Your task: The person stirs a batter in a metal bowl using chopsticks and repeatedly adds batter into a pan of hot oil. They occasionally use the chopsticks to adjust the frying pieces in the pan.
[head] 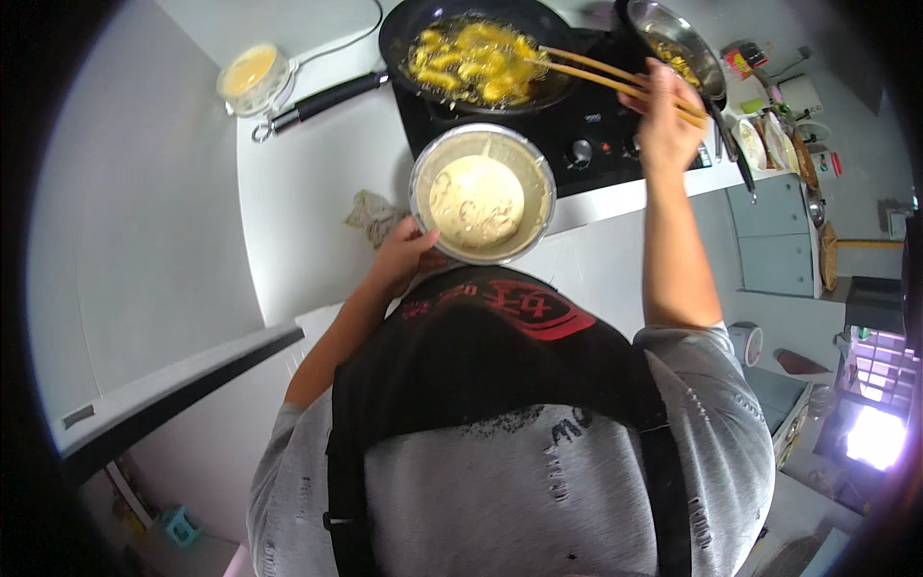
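Note:
My left hand grips the rim of a metal bowl of pale batter, with some pieces showing in it. The bowl is at the cooktop's front edge, close to the black apron. My right hand holds long wooden chopsticks, their tips over battered pieces frying in bubbling oil. These are in a black wok on the black cooktop. The wok's handle points left. A crumpled cloth lies beside my left hand.
A steel pan with small fried bits stands right of the wok, its handle towards the counter edge. At the left back is a container of yellowish contents on a corded white base. Plates and bags crowd the counter at right.

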Motion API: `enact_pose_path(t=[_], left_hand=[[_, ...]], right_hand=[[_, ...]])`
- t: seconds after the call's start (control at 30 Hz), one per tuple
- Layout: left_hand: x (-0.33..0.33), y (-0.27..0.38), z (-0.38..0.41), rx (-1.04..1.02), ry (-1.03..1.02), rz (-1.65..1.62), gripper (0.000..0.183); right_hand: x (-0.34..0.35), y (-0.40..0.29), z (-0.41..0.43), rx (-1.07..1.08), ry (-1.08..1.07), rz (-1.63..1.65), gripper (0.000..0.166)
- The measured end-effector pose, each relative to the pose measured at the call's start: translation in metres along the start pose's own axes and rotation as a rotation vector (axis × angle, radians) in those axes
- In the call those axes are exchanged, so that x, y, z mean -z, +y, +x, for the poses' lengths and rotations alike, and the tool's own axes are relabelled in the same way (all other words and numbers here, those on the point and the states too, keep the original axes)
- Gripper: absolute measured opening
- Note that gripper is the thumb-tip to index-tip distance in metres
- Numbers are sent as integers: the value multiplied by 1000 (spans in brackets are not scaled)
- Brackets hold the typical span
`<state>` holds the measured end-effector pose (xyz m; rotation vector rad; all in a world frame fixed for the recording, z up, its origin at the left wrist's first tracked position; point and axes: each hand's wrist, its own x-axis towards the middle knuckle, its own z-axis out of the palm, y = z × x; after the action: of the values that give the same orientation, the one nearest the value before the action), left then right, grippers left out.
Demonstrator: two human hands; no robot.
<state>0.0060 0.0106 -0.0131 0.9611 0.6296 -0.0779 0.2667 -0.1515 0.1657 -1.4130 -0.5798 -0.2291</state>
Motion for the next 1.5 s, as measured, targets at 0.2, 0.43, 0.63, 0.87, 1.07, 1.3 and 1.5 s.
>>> enact_pose_path(t=[0.2,0.43,0.63,0.87,1.07,1.3,1.5], left_hand=[[-7,8,-7,18,-3,-11,26],[-4,6,-5,30,-3,15,24],[-5,2,-5,21,16,0,24],[-7,2,-4,32,29,-3,23],[-6,2,-4,56,56,32,23],[-8,3,-4,52,57,13,23],[-5,2,-3,45,48,18,26]], right_hand=[[14,3,-76,-125,-369,-146,17],[-13,62,-106,-117,-449,-342,16],[-7,62,-90,196,-334,-605,16],[13,76,-99,-561,-216,-157,22],[29,71,-90,-669,-83,64,24],[44,71,-83,-762,60,327,22],[45,54,-78,-862,120,416,25]])
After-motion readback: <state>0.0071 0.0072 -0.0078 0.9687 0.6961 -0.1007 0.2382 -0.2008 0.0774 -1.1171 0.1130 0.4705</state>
